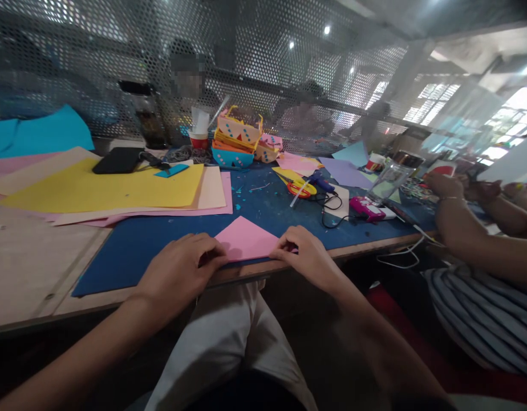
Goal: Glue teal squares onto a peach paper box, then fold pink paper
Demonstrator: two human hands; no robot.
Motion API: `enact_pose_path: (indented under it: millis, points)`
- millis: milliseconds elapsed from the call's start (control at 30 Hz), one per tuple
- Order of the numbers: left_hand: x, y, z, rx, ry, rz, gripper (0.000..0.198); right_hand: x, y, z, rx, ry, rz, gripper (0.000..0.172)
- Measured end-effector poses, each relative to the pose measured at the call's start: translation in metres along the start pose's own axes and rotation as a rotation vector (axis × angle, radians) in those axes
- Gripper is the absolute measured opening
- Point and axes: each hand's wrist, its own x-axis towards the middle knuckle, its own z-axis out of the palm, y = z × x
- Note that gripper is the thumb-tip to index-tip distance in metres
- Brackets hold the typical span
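Note:
A pink sheet of paper [246, 241], folded into a triangle with its peak pointing away from me, lies at the front edge of the blue mat [139, 245]. My left hand [182, 260] pinches its left corner between thumb and fingers. At the opposite corner, my right hand [300, 250] grips the paper in the same way. The straight folded side faces me, close to the table's edge. Parts of both corners are hidden under my fingertips.
Yellow paper [118, 185] tops a stack at left, with a black phone [118, 160] on it. Orange-handled scissors [300, 189], a glue gun [321, 181] and its cable lie ahead. Paper baskets [235, 142] stand behind. A co-worker's arm [469, 228] reaches in at right.

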Motion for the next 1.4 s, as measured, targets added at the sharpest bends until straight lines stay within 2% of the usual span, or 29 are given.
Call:
enact_pose_path:
  millis: [200,400,667,933,1233,1400]
  points:
    - [0.002,0.003,-0.002,-0.015,0.014,-0.029,0.019,0.006,0.001,-0.001,-0.015,-0.032,0.053,0.019]
    - [-0.001,0.007,0.001,0.121,0.046,-0.015,0.019,0.007,-0.003,-0.002,-0.034,-0.041,0.103,0.02]
    - [-0.016,0.01,0.013,0.434,0.203,0.282,0.026,0.008,-0.006,-0.003,-0.048,-0.035,0.138,0.019]
    - [-0.037,0.028,0.025,0.495,0.343,0.397,0.024,0.007,-0.004,-0.001,-0.064,-0.055,0.164,0.018]
    - [-0.051,0.028,0.033,0.533,0.26,0.352,0.053,0.007,0.001,-0.001,-0.054,-0.061,0.129,0.015]
    - [-0.052,0.026,0.034,0.531,0.249,0.332,0.053,0.005,0.008,-0.003,0.014,-0.066,0.1,0.006]
